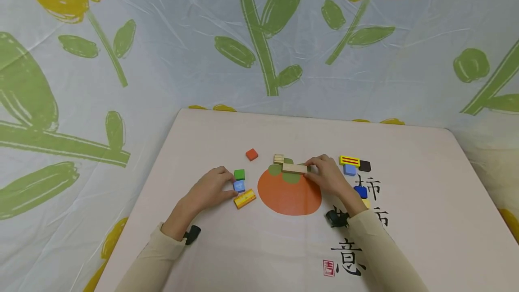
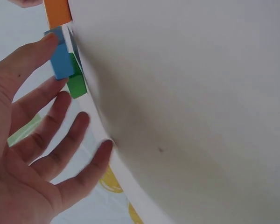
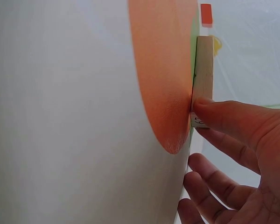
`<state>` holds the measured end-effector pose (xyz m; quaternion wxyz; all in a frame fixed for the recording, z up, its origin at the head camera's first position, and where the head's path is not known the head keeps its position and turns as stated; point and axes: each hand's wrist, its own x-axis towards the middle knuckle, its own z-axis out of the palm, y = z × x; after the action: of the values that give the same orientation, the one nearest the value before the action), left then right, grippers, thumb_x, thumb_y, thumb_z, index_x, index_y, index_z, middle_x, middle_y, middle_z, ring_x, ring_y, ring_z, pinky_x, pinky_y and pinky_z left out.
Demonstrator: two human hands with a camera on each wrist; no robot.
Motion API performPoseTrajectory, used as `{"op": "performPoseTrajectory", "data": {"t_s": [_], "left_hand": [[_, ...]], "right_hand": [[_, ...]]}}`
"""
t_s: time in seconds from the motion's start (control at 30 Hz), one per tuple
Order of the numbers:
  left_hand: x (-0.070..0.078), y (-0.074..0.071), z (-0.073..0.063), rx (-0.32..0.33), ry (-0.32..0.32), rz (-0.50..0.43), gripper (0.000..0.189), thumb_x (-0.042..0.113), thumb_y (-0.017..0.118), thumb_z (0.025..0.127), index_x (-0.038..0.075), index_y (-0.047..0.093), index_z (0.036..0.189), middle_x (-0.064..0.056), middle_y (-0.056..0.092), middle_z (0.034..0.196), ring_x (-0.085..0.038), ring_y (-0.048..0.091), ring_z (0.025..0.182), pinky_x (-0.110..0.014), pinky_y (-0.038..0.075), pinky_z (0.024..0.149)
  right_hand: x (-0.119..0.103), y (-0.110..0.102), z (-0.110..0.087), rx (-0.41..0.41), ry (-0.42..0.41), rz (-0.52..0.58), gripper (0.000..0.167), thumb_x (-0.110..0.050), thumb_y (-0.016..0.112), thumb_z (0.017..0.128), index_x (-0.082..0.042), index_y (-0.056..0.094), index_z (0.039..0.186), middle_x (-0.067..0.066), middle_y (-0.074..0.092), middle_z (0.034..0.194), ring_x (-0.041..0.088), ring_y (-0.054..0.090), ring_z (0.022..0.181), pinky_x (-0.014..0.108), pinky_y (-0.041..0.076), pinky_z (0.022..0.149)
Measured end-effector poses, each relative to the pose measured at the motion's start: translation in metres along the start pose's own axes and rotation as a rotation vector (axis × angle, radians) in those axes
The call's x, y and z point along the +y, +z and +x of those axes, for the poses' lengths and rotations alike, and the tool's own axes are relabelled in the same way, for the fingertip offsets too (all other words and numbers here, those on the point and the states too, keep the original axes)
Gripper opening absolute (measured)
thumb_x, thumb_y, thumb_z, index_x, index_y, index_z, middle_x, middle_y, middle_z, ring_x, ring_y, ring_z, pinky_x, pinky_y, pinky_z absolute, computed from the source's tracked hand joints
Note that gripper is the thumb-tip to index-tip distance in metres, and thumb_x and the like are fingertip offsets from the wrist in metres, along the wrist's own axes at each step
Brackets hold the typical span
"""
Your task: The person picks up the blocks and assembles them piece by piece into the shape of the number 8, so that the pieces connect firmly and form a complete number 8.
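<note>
Right fingers (image 3: 234, 147) pinch an oblong wooden block (image 3: 204, 70)

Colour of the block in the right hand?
Pale wood tan; the block shows best in the right wrist view.

Flower-print cloth (image 1: 170, 57) behind pale table (image 1: 421, 170)

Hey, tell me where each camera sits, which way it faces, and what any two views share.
Head: worn on the head, facing forward and down over the table; left hand, right hand and sleeves show.
Left wrist: worn on that wrist, facing outward along the left hand, which shows pinching a blue block.
Right wrist: worn on that wrist, facing outward along the right hand, which shows pinching a wooden block.
Shared: head and right wrist both show the wooden block, red block and persimmon print.
</note>
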<state>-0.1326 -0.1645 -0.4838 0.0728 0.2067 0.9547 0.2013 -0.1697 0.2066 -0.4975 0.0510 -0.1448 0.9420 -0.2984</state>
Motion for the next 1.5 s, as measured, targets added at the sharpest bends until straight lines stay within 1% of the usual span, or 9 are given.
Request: {"op": "performPoseTrajectory", "data": {"t_s": [0.2,0.3,0.53,0.67,0.83,0.9,1.03,1.27,1.5], "left_hand": [[0.001,-0.003,0.005,0.095,0.066,0.026,0.037,0.034,0.083,0.083,0.013,0.075,0.112,-0.002,0.062,0.115,-0.020,0.058,0.107,-0.036,0.052,0.091],[0.003,-0.005,0.012,0.106,0.105,0.024,0.038,0.035,0.083,0.084,0.013,0.074,0.113,0.000,0.062,0.114,-0.018,0.058,0.106,-0.034,0.051,0.092],[0.014,-0.004,0.036,0.033,0.133,0.023,0.036,0.036,0.080,0.086,0.016,0.072,0.116,0.003,0.064,0.118,-0.017,0.059,0.110,-0.035,0.049,0.095],[0.025,-0.006,0.052,-0.019,0.177,-0.009,0.035,0.035,0.079,0.088,0.015,0.070,0.116,0.002,0.065,0.118,-0.018,0.059,0.110,-0.038,0.049,0.095],[0.036,-0.004,0.071,-0.090,0.207,-0.023,0.033,0.035,0.075,0.091,0.016,0.069,0.118,0.001,0.067,0.117,-0.016,0.060,0.106,-0.037,0.049,0.092],[0.040,-0.002,0.077,-0.104,0.218,-0.027,0.033,0.035,0.074,0.092,0.016,0.069,0.118,0.001,0.067,0.116,-0.016,0.059,0.107,-0.036,0.049,0.092],[0.045,0.003,0.085,-0.118,0.237,-0.033,0.032,0.035,0.073,0.093,0.016,0.069,0.119,0.001,0.067,0.116,-0.016,0.059,0.109,-0.036,0.049,0.093],[0.053,0.011,0.093,-0.174,0.221,-0.017,0.038,0.035,0.073,0.093,0.014,0.069,0.124,0.000,0.064,0.123,-0.016,0.057,0.112,-0.035,0.049,0.094],[0.057,0.016,0.098,-0.189,0.238,0.031,0.039,0.037,0.073,0.093,0.013,0.069,0.124,0.001,0.065,0.118,-0.011,0.055,0.097,-0.028,0.050,0.083]], "right_hand": [[0.000,0.000,0.000,-0.002,-0.001,0.003,0.027,-0.016,0.074,0.092,-0.005,0.070,0.115,0.020,0.057,0.114,0.038,0.052,0.107,0.051,0.046,0.089],[0.000,0.000,0.000,-0.001,0.000,0.005,0.027,-0.016,0.074,0.092,-0.005,0.070,0.115,0.020,0.057,0.115,0.038,0.052,0.107,0.051,0.046,0.089],[-0.001,0.000,-0.001,0.006,-0.013,0.008,0.026,-0.015,0.074,0.092,-0.004,0.070,0.114,0.021,0.058,0.114,0.037,0.052,0.105,0.051,0.047,0.087],[-0.001,0.000,0.000,0.011,-0.019,0.003,0.026,-0.015,0.075,0.091,-0.004,0.070,0.114,0.021,0.058,0.112,0.037,0.053,0.103,0.050,0.047,0.085],[-0.001,0.000,0.001,0.008,-0.014,0.008,0.027,-0.015,0.075,0.091,-0.004,0.070,0.115,0.020,0.058,0.114,0.036,0.052,0.105,0.050,0.047,0.088],[-0.001,0.000,0.001,0.007,-0.011,0.011,0.027,-0.015,0.075,0.091,-0.003,0.070,0.115,0.019,0.058,0.115,0.035,0.052,0.106,0.050,0.047,0.089],[-0.002,0.000,0.000,0.007,-0.010,0.012,0.027,-0.015,0.075,0.091,-0.003,0.070,0.115,0.019,0.058,0.114,0.035,0.052,0.105,0.050,0.047,0.088],[-0.003,-0.001,-0.001,0.004,0.000,0.016,0.027,-0.014,0.075,0.091,-0.004,0.070,0.115,0.019,0.058,0.115,0.034,0.052,0.104,0.049,0.048,0.087],[-0.002,-0.002,0.000,0.008,-0.003,0.004,0.026,-0.015,0.075,0.091,-0.004,0.070,0.115,0.019,0.058,0.114,0.034,0.052,0.104,0.049,0.048,0.087]]}}
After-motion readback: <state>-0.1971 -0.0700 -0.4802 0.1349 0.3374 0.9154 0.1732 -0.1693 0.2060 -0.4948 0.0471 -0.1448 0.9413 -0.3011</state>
